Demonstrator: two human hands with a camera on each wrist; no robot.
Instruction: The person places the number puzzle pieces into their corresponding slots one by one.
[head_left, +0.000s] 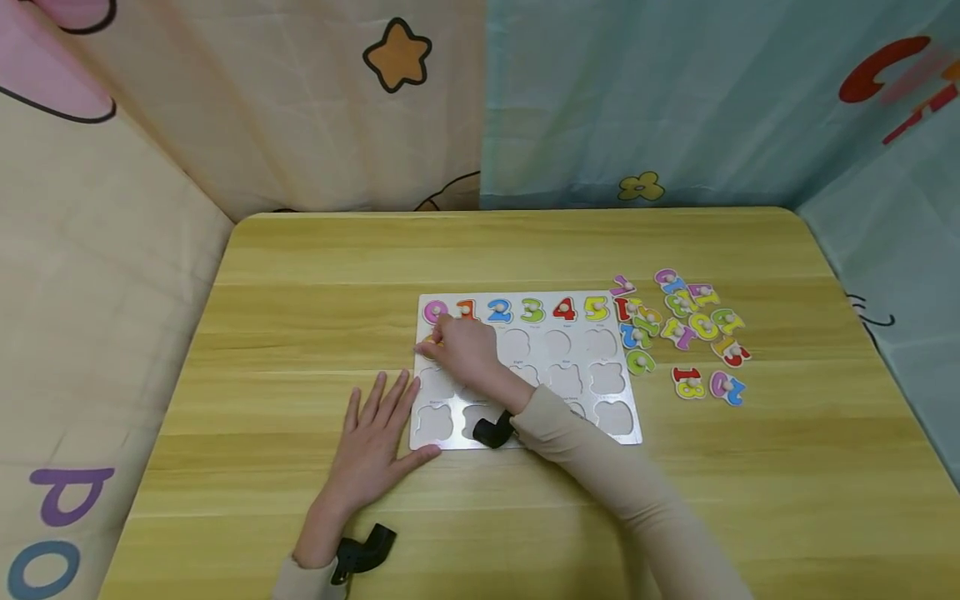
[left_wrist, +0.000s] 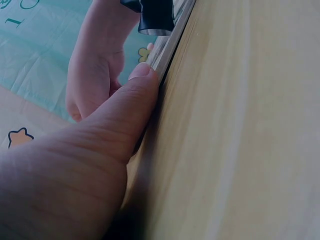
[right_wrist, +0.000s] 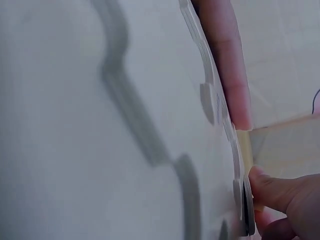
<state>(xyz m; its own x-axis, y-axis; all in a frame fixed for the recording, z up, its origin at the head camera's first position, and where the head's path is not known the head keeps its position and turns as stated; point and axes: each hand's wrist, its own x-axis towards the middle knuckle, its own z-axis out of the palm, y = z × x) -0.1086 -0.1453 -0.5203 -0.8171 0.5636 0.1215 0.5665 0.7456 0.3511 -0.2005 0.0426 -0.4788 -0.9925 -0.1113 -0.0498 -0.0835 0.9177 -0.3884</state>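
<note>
A white number puzzle board (head_left: 517, 327) lies on the table, with colourful numerals 0 to 5 seated along its top row and bare recesses below. My right hand (head_left: 471, 354) reaches over the board's left side and pinches a small orange-yellow puzzle piece (head_left: 427, 343) at the second row's left end. Fingers mostly cover that piece, so its numeral is hidden. In the right wrist view, the right hand's thumb and fingers (right_wrist: 290, 202) are at the board's edge. My left hand (head_left: 375, 454) is spread flat at the board's lower left, its thumb (left_wrist: 142, 82) touching the edge.
Several loose number pieces with knobs (head_left: 703, 327) lie scattered and partly overlapping right of the board; some touch its right edge. Black wrist mounts (head_left: 367, 550) sit on both wrists. The wooden table (head_left: 315, 292) ends at patterned curtains (head_left: 300, 108) behind.
</note>
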